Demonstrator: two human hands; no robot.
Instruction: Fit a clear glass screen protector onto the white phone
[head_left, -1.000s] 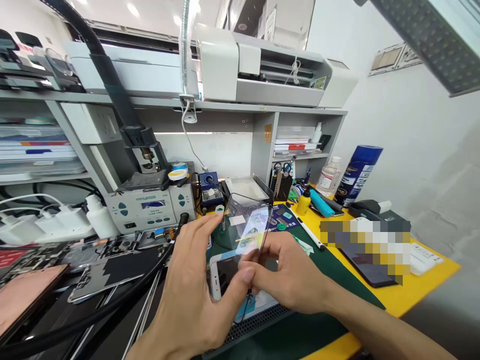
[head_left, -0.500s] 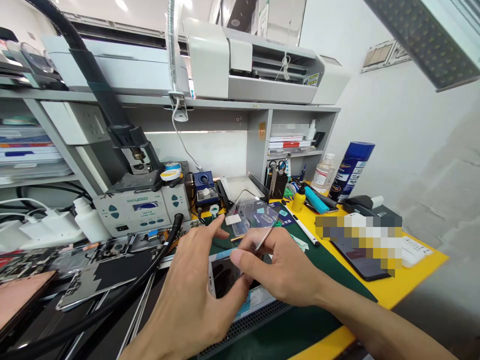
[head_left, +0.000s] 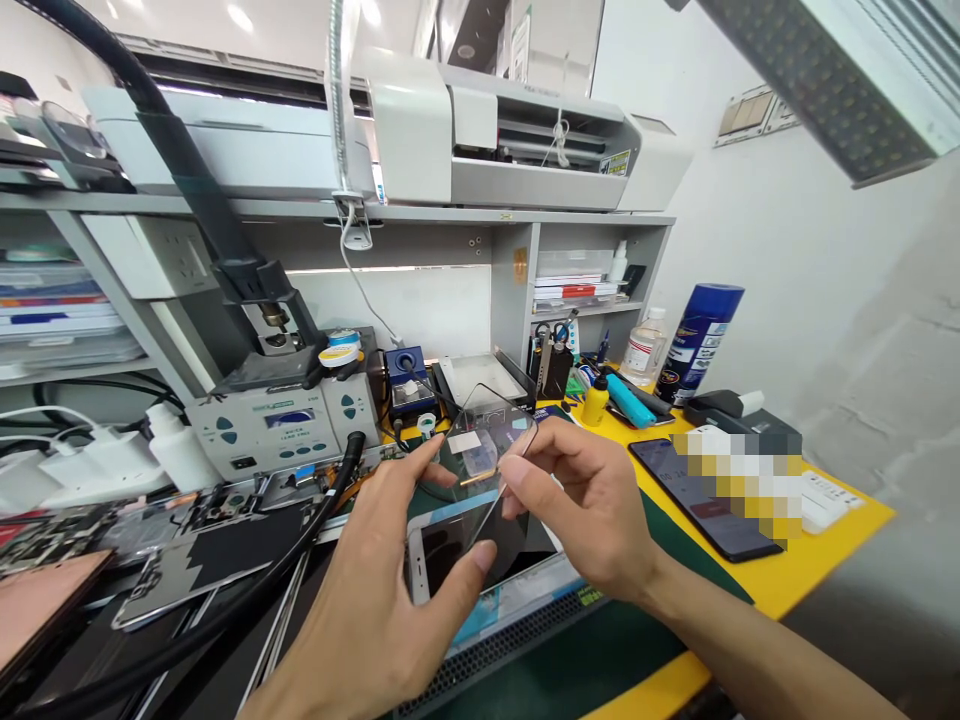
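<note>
Thin clear glass panel (head_left: 486,448), dark-edged, tilted above white-framed phone (head_left: 439,556). Right hand (head_left: 589,510) pinches its right edge; left hand (head_left: 375,575) spread at left side, contact unclear.

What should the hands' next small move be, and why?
Perhaps tip the clear sheet a little flatter above the phone: the sheet slants over it, the right hand pinches the sheet's edge, and the left hand is spread close by, seemingly placed to steady it.
</note>
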